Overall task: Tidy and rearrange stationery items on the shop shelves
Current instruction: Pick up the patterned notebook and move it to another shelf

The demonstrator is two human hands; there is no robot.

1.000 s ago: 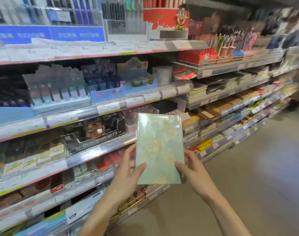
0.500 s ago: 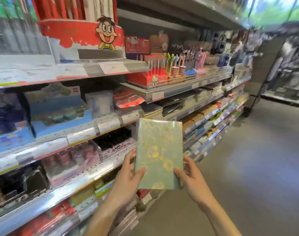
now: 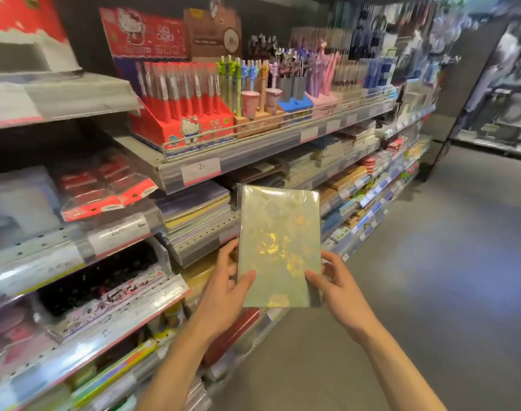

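Both hands (image 3: 283, 289) grip notebook (image 3: 278, 247) before stacked shelves (image 3: 194, 229).

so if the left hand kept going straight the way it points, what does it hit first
Probably the stacked notebooks on the shelf just beyond the left hand, which holds the green notebook; depth is unclear.

Shelves (image 3: 253, 149) run along the left; aisle floor (image 3: 431, 292) to the right. Upper shelf: boxed pens (image 3: 182, 99) at left, pen cups (image 3: 271, 96) to their right. Shelf below: stacked notebooks (image 3: 194, 209). Wrapped notebook (image 3: 278, 247) held upright before the shelves, between left hand (image 3: 223, 295) and right hand (image 3: 339, 295).
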